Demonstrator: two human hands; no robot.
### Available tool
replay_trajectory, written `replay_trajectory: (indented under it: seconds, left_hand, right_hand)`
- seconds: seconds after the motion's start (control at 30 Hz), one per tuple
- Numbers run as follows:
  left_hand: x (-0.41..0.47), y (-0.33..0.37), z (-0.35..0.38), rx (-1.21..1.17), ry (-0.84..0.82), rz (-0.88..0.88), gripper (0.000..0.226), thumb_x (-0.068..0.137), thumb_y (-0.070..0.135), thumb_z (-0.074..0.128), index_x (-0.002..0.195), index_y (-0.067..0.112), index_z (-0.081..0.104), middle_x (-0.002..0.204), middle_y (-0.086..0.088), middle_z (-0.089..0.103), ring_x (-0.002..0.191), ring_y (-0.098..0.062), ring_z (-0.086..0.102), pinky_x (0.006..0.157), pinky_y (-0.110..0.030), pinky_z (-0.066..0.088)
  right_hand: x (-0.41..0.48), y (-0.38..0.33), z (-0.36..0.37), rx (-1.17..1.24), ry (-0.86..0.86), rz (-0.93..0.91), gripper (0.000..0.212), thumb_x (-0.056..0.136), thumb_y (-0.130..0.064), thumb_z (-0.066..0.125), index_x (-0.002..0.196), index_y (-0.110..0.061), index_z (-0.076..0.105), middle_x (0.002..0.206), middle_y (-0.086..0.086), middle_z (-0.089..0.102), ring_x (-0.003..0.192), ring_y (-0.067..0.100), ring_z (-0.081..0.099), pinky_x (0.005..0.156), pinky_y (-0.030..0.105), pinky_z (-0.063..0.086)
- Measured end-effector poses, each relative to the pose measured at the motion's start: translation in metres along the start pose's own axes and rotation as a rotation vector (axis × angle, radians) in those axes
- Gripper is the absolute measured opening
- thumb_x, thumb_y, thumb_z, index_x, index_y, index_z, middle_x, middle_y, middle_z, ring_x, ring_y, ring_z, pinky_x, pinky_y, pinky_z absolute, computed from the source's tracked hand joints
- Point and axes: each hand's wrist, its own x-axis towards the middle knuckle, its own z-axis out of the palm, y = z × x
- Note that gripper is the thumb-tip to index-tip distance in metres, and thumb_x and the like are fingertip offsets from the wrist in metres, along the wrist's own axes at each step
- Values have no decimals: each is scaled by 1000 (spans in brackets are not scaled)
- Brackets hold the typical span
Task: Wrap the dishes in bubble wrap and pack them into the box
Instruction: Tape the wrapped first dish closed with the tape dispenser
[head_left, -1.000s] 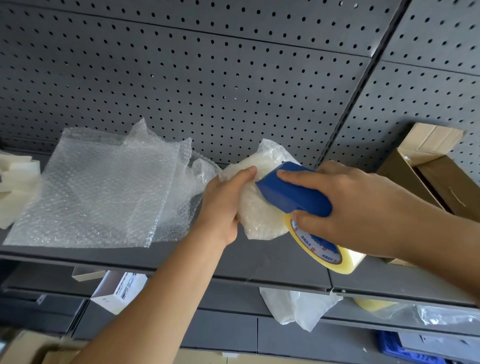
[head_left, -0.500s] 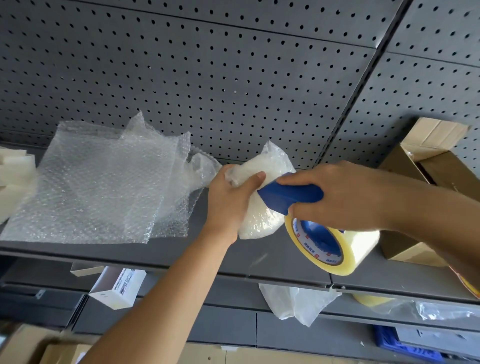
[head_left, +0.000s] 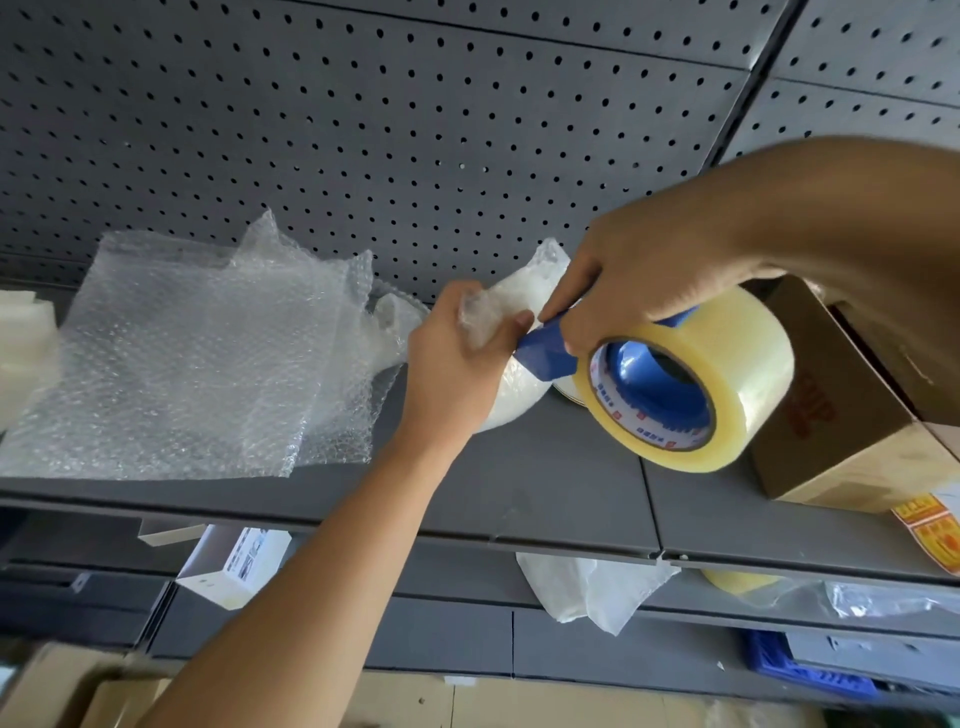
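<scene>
A dish bundled in bubble wrap rests on the grey shelf at its middle. My left hand grips the bundle from the left, thumb on top. My right hand holds a blue tape dispenser with a roll of clear tape, its blue end pressed against the bundle beside my left thumb. Loose bubble wrap sheets lie on the shelf to the left. An open cardboard box stands at the right, partly behind my right arm.
A grey pegboard wall backs the shelf. White foam pieces sit at the far left. On the lower shelf lie a white carton, a plastic bag and another tape roll. Cardboard lies below.
My right hand has tipped the tape dispenser, lifting and swinging the roll out to the right. My right arm rose higher. My left hand keeps its hold on the bundle.
</scene>
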Motion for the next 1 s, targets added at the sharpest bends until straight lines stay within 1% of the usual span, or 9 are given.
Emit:
replay_trajectory:
  seconds: [0.13, 0.27, 0.33, 0.4, 0.57, 0.63, 0.77, 0.9, 1.0]
  left_hand:
    - [13, 10, -16, 144, 66, 92, 30, 90, 37, 74, 104, 16, 60, 82, 19, 57, 76, 4, 55, 64, -1, 35]
    - [46, 37, -51, 58, 104, 88, 28, 90, 39, 74, 103, 24, 54, 85, 19, 56, 73, 10, 53, 66, -6, 40]
    - [46, 33, -55, 20, 80, 21, 32, 88, 42, 75, 105, 23, 56, 90, 12, 61, 77, 2, 56, 67, -12, 44]
    - [41, 24, -53, -105, 86, -76, 33, 86, 39, 78, 105, 22, 59, 93, 6, 67, 79, -5, 63, 69, -21, 49]
    - [20, 4, -53, -419, 89, -295, 44, 80, 29, 87, 114, 18, 62, 103, 4, 71, 89, -11, 70, 81, -34, 58]
    - [7, 0, -52, -220, 130, -163, 41, 79, 31, 87, 109, 23, 60, 99, 13, 67, 88, -4, 66, 82, -28, 55]
    - [-21, -15, -40, 366, 182, 382, 42, 80, 33, 85, 111, 24, 58, 100, 11, 69, 80, -11, 64, 69, -28, 50]
    - [-42, -54, -15, 745, 178, 682, 49, 66, 8, 87, 104, 22, 59, 92, 4, 70, 70, -21, 67, 59, -32, 53]
    - [-49, -80, -3, 843, 114, 717, 39, 68, 1, 81, 99, 18, 66, 90, 2, 67, 74, -22, 65, 73, -35, 58]
  right_hand:
    - [4, -5, 13, -195, -214, 20, 23, 82, -41, 67, 88, -20, 74, 71, 3, 60, 65, 21, 54, 71, 33, 49]
    - [0, 7, 28, -211, -92, -52, 44, 81, -44, 56, 120, -26, 68, 89, 9, 71, 67, 16, 52, 69, 32, 50]
    - [-1, 14, 19, -184, -12, -85, 46, 80, -47, 54, 121, -30, 64, 108, 6, 71, 76, 17, 65, 81, 37, 57]
    - [-3, 24, 15, -175, 11, -102, 39, 82, -50, 56, 119, -44, 65, 101, -2, 74, 88, 17, 71, 88, 39, 57]
    - [-12, 65, 38, 104, 149, -94, 44, 86, -59, 61, 124, -73, 43, 85, -18, 72, 60, 2, 66, 60, 18, 50]
    - [-15, 81, 57, 253, 261, -81, 59, 84, -58, 62, 134, -72, 33, 108, -21, 68, 64, 5, 68, 62, 20, 53]
    - [-12, 113, 100, 547, 509, -56, 75, 81, -56, 66, 146, -63, 29, 148, -18, 46, 122, 10, 55, 100, 34, 47]
    - [-11, 131, 121, 786, 729, 5, 70, 87, -40, 70, 145, -58, 37, 141, -18, 50, 93, 2, 60, 79, 29, 50]
    - [-10, 137, 131, 771, 785, 40, 69, 89, -37, 69, 148, -53, 37, 136, -14, 49, 81, 5, 57, 71, 25, 48]
